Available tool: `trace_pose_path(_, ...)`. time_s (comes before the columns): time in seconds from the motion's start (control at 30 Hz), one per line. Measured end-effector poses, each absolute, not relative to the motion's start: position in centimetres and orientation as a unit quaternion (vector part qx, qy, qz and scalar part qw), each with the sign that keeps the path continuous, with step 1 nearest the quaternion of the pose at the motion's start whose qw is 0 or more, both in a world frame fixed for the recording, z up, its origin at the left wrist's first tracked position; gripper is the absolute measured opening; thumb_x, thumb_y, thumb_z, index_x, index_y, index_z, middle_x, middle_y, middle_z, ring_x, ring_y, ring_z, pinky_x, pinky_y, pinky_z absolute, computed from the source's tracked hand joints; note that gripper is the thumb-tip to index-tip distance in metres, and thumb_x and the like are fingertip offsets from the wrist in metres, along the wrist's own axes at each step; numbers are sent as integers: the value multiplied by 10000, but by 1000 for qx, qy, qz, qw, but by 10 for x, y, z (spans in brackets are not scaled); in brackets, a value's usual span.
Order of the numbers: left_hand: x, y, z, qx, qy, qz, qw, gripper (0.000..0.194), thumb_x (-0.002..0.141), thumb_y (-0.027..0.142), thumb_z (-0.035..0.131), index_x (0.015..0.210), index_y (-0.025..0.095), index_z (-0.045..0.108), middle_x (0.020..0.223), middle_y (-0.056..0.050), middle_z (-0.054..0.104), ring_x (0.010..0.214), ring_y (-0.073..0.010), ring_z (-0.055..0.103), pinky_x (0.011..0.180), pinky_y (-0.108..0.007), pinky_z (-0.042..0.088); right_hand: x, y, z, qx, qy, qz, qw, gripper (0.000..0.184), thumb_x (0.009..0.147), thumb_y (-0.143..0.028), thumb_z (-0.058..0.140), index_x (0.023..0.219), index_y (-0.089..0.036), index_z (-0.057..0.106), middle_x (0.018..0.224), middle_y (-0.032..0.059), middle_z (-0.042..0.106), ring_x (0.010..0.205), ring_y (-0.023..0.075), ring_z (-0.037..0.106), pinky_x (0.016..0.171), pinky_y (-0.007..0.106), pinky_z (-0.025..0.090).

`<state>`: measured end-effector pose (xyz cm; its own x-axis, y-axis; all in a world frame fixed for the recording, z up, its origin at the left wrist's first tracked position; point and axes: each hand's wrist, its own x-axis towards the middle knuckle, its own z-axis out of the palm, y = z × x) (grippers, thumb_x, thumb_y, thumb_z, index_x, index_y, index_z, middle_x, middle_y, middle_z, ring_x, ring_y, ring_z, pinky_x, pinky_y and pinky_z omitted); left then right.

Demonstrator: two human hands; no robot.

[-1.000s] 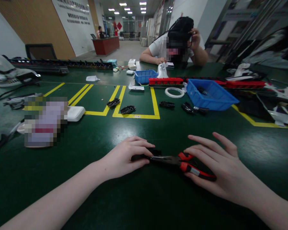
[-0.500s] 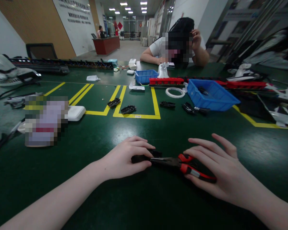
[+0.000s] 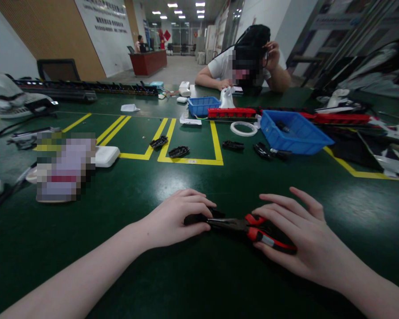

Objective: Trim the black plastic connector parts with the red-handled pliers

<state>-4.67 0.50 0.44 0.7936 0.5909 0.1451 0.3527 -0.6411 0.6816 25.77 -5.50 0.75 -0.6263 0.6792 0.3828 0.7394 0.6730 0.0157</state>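
Note:
My left hand [image 3: 182, 219] is closed on a small black plastic part [image 3: 193, 219], pinched between thumb and fingers just above the green table. Much of the part is hidden by the fingers. From the right, my right hand [image 3: 295, 235] grips a pair of needle-nose pliers [image 3: 264, 235] with red and black handles. Thumb and forefinger press on the handles, while other fingers stretch out. The pliers' narrow jaws reach the black part at my left fingertips; whether they clamp it I cannot tell.
Several black parts [image 3: 178, 152] lie beyond my hands near yellow tape lines. Behind them are a blue bin [image 3: 294, 133], a tape roll [image 3: 244, 128] and red strips [image 3: 232, 112]. A phone [image 3: 66, 168] and a white case [image 3: 107, 156] lie left. Across the table sits a person [image 3: 219, 66].
The right hand and pliers have shifted very slightly left, with the handles a little closer together. My left hand keeps its hold on the black part.

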Motion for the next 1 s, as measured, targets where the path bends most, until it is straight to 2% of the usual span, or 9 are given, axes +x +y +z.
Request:
trace_pose_path(0.13, -46, 4, 8, 881, 276, 179, 339, 131, 974, 257, 609, 1058, 226, 705, 1305, -22, 672, 1280, -238, 536, 1088, -454, 430, 257, -55, 8, -394, -898, -86, 175, 338, 878, -390, 619, 1179, -241, 579, 1066, 62, 739, 1159, 318, 631, 1143, 571, 260)
trace_pose_path(0.4, -44, 5, 7, 881, 267, 199, 336, 132, 982, 214, 588, 1037, 213, 708, 1282, -24, 690, 1248, -215, 583, 1109, -431, 412, 254, -57, 9, -412, -887, -75, 197, 307, 876, -381, 615, 1153, -250, 605, 1030, 56, 740, 1148, 322, 638, 1154, 580, 257)
trace_pose_path(0.57, -44, 5, 8, 881, 260, 201, 341, 142, 985, 197, 583, 1052, 197, 708, 1268, -26, 700, 1233, -189, 597, 1111, -386, 412, 255, -57, 9, -403, -889, -96, 196, 313, 876, -368, 620, 1155, -230, 599, 1036, 55, 733, 1139, 303, 635, 1173, 549, 211)
trace_pose_path(0.8, -46, 5, 5, 888, 265, 184, 329, 158, 918, 208, 689, 1075, 220, 695, 1307, -4, 678, 1283, -211, 556, 1103, -411, 417, 255, -57, 8, -412, -881, -89, 213, 291, 889, -379, 601, 1140, -232, 608, 1037, 58, 733, 1117, 295, 647, 1178, 538, 228)
trace_pose_path(1.0, -47, 7, 2, 890, 260, 185, 327, 105, 929, 231, 686, 1031, 227, 706, 1315, -6, 672, 1283, -218, 549, 1101, -428, 426, 253, -58, 8, -412, -880, -81, 222, 290, 886, -384, 604, 1135, -237, 612, 1027, 55, 734, 1104, 290, 652, 1169, 539, 246)
